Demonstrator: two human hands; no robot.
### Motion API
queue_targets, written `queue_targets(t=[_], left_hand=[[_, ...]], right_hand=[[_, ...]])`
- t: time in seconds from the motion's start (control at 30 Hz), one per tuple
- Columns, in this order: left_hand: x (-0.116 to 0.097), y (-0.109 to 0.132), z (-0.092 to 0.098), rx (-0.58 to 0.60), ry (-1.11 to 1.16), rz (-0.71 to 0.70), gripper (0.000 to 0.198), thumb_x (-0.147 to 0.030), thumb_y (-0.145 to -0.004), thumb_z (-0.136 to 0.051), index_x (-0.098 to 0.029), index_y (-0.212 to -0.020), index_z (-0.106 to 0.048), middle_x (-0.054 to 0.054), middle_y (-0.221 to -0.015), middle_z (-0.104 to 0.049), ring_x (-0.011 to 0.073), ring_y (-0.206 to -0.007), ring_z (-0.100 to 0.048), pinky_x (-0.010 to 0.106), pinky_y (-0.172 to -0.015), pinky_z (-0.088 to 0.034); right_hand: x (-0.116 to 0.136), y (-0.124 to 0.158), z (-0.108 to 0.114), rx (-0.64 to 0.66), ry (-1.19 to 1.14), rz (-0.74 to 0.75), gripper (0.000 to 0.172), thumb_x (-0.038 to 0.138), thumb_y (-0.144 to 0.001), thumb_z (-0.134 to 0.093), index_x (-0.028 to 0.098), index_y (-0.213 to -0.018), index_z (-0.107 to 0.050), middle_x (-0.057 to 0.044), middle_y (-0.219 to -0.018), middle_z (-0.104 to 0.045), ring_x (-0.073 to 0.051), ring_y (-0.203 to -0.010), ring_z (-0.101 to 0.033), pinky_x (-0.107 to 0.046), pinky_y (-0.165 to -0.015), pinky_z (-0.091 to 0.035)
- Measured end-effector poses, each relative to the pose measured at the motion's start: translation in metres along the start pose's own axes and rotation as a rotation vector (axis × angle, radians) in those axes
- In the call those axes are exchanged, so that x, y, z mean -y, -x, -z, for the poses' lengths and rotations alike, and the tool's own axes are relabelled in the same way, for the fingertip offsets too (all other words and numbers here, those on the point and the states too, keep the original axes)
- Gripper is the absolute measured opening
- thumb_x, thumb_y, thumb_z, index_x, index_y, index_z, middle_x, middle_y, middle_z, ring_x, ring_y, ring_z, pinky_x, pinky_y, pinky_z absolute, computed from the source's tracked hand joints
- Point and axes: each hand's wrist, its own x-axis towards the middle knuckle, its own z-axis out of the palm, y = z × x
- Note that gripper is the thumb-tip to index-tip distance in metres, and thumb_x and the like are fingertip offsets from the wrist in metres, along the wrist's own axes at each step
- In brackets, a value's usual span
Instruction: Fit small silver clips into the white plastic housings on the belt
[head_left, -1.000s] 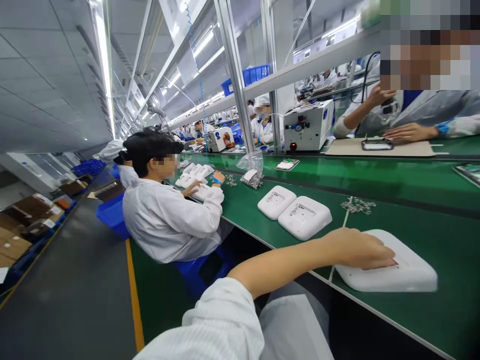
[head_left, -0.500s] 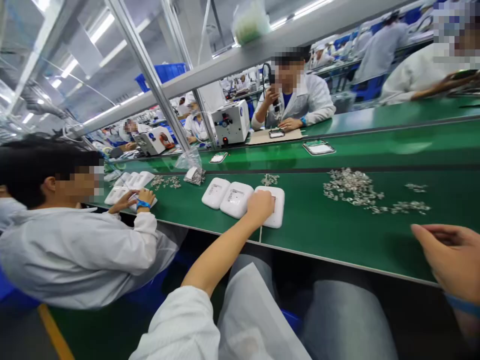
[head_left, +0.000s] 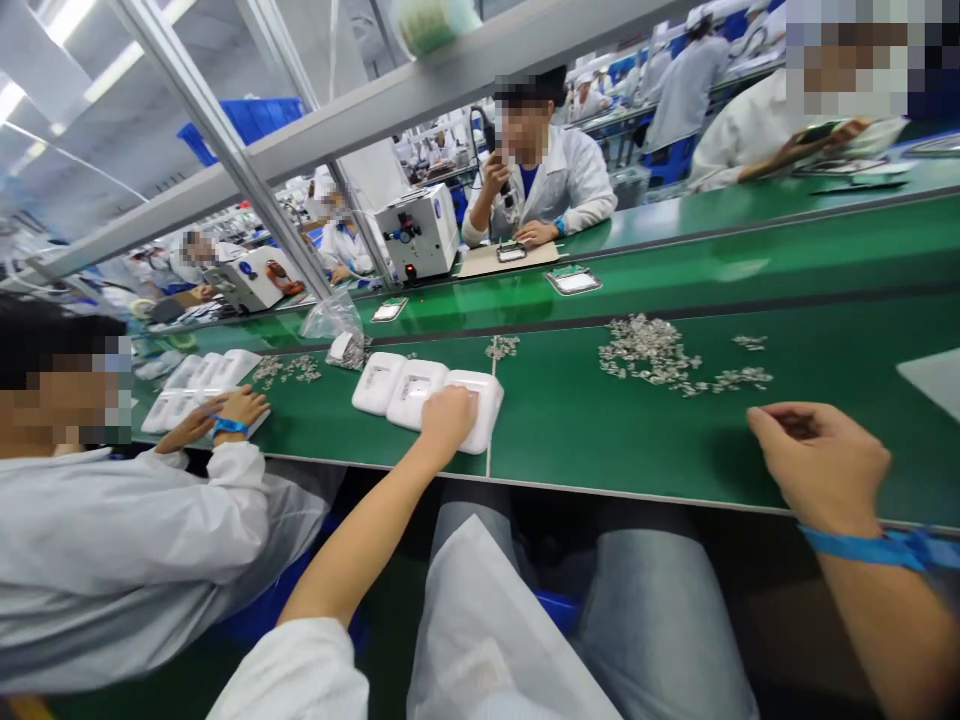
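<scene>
My left hand (head_left: 448, 418), its fingers closed, rests on the rightmost of three white plastic housings (head_left: 486, 408); whatever its fingertips hold is hidden. The other two housings, a middle one (head_left: 411, 388) and a left one (head_left: 373, 382), lie side by side against it on the green bench. My right hand (head_left: 821, 465), wearing a blue wristband, is over the bench at the right with fingers curled together; their contents cannot be made out. Beyond and left of it lies a large pile of small metal parts (head_left: 649, 350), and a smaller pile (head_left: 502, 347) sits behind the housings.
At the left, a co-worker's hands (head_left: 232, 412) are at more white housings (head_left: 196, 380). A plastic bag (head_left: 346, 345) of parts stands behind. Framed panels (head_left: 574, 280) lie on the far strip, where a person (head_left: 536, 170) sits. A white sheet (head_left: 934, 380) is at the right.
The view has turned right, so the bench items appear further left. My right hand has come more fully into view, fingers curled. My left hand stays on the rightmost housing.
</scene>
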Motion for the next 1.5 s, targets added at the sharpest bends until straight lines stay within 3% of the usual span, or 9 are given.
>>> queue_targets(t=[0.23, 0.37, 0.6, 0.77, 0.97, 1.1, 1.2, 1.3, 1.5], left_hand=[[0.013, -0.007, 0.014, -0.215, -0.028, -0.030, 0.024, -0.018, -0.094, -0.042, -0.012, -0.099, -0.064, 0.019, -0.100, -0.067, 0.0326, -0.085, -0.065, 0.040, -0.068, -0.048], [-0.055, -0.017, -0.002, -0.590, 0.130, -0.479, 0.021, -0.011, -0.091, -0.042, -0.017, -0.090, -0.062, 0.016, -0.098, -0.063, 0.0298, -0.091, -0.060, 0.040, -0.077, -0.045], [-0.175, -0.051, -0.050, -0.416, 0.365, -1.072, 0.019, -0.016, -0.095, -0.045, -0.019, -0.091, -0.063, 0.010, -0.097, -0.065, 0.0233, -0.091, -0.058, 0.036, -0.077, -0.042], [-0.167, -0.057, -0.059, -0.406, 0.470, -1.045, 0.022, -0.022, -0.099, -0.042, -0.018, -0.096, -0.063, 0.010, -0.102, -0.067, 0.0225, -0.094, -0.060, 0.036, -0.079, -0.042], [-0.164, -0.034, -0.050, -0.449, 0.699, -1.243, 0.038, -0.046, -0.098, -0.044, -0.016, -0.109, -0.064, 0.013, -0.115, -0.068, 0.0265, -0.105, -0.060, 0.040, -0.084, -0.045], [-0.162, -0.020, -0.044, -0.433, 0.669, -1.398, 0.051, -0.059, -0.094, -0.043, -0.015, -0.107, -0.066, 0.015, -0.112, -0.068, 0.0304, -0.107, -0.059, 0.045, -0.085, -0.042], [-0.159, -0.019, -0.041, -0.392, 0.617, -1.424, 0.050, -0.060, -0.096, -0.041, -0.016, -0.094, -0.067, 0.013, -0.101, -0.069, 0.0285, -0.100, -0.060, 0.044, -0.082, -0.039], [-0.158, -0.023, -0.040, -0.394, 0.611, -1.409, 0.049, -0.059, -0.098, -0.040, -0.018, -0.086, -0.065, 0.011, -0.098, -0.069, 0.0280, -0.102, -0.060, 0.044, -0.083, -0.037], [-0.151, -0.030, -0.049, -0.413, 0.791, -1.398, 0.042, -0.052, -0.098, -0.042, -0.019, -0.078, -0.060, 0.008, -0.107, -0.072, 0.0247, -0.105, -0.063, 0.043, -0.084, -0.037]], right_hand=[[-0.012, -0.047, 0.056, -0.199, 0.583, 0.062, 0.055, 0.043, -0.092, -0.056, 0.001, -0.128, -0.057, -0.035, -0.122, -0.058, -0.045, -0.118, -0.051, -0.054, -0.091, -0.039], [-0.025, -0.046, 0.069, -0.091, 0.691, -0.042, 0.055, 0.050, -0.097, -0.051, 0.001, -0.122, -0.058, -0.030, -0.106, -0.063, -0.043, -0.102, -0.059, -0.057, -0.088, -0.040], [-0.028, -0.055, 0.069, -0.105, 0.725, -0.030, 0.058, 0.052, -0.098, -0.049, 0.002, -0.125, -0.057, -0.034, -0.118, -0.060, -0.048, -0.115, -0.055, -0.059, -0.090, -0.041], [-0.011, -0.049, 0.070, 0.001, 0.799, 0.009, 0.049, 0.050, -0.101, -0.047, 0.006, -0.119, -0.060, -0.029, -0.109, -0.065, -0.045, -0.104, -0.061, -0.057, -0.088, -0.042], [0.089, 0.016, 0.037, 0.299, 0.645, 0.209, 0.045, 0.054, -0.104, -0.039, 0.016, -0.114, -0.061, -0.017, -0.091, -0.070, -0.031, -0.081, -0.067, -0.035, -0.069, -0.044], [0.132, -0.033, 0.022, 0.541, 0.359, 0.310, 0.033, 0.042, -0.103, -0.044, 0.020, -0.099, -0.068, -0.005, -0.068, -0.067, -0.022, -0.067, -0.064, -0.029, -0.067, -0.044], [0.116, -0.112, 0.011, 0.252, 0.358, 0.358, 0.021, 0.029, -0.095, -0.055, 0.017, -0.102, -0.070, -0.008, -0.081, -0.072, -0.024, -0.079, -0.066, -0.031, -0.076, -0.045], [0.074, -0.169, -0.007, 0.303, 0.450, 0.277, 0.021, 0.019, -0.085, -0.064, 0.013, -0.103, -0.072, -0.011, -0.095, -0.073, -0.026, -0.091, -0.064, -0.033, -0.081, -0.045], [0.000, -0.186, -0.046, 0.351, 0.309, 0.252, 0.015, 0.022, -0.084, -0.065, 0.013, -0.093, -0.073, -0.009, -0.093, -0.072, -0.019, -0.083, -0.060, -0.030, -0.079, -0.046]])
